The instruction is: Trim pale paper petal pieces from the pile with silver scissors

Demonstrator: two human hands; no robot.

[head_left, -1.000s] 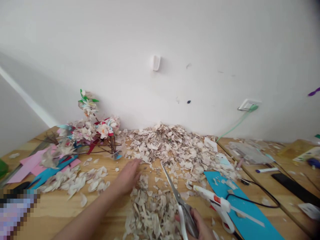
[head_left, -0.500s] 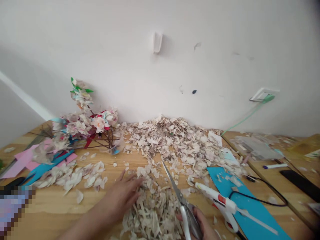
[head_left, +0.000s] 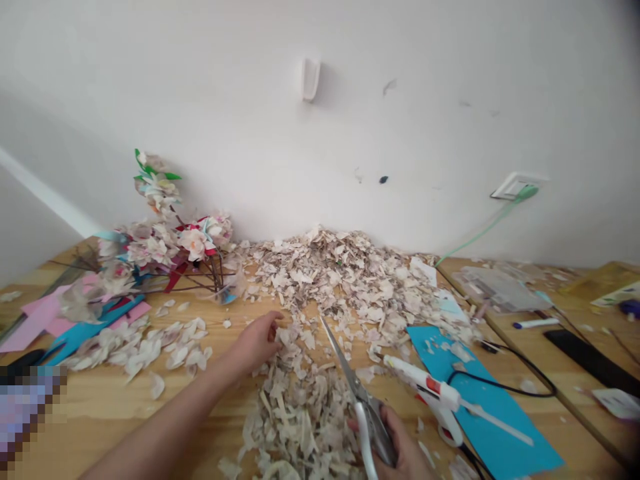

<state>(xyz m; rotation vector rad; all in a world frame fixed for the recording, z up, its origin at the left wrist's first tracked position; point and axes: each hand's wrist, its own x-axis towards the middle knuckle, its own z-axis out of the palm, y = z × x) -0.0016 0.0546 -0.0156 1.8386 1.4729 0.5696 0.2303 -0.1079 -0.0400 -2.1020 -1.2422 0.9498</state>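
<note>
A pair of scissors [head_left: 353,383] with silver handles is in my right hand [head_left: 400,443], its blades closed and pointing away toward the wall. My left hand [head_left: 257,343] is over the edge of the scattered pale dried petals, its fingers curled inward; what is between them, if anything, is hidden. Just below it lies a near heap of curled, cream-coloured petal scraps [head_left: 300,423]. A bigger pile of dry petals [head_left: 340,273] rests against the wall. Left of my left hand, larger loose petals [head_left: 143,347] form a separate group.
Flower branches [head_left: 165,243] stand at the left, near pink paper [head_left: 35,317] and a blue-handled tool [head_left: 93,327]. A white glue gun [head_left: 423,383] lies partly on blue card [head_left: 505,423] at the right. A green cord runs to a wall socket [head_left: 520,187].
My left hand has moved forward, off the near heap, and its spread fingers have curled. The scissors stay in my right hand. The view has shifted slightly.
</note>
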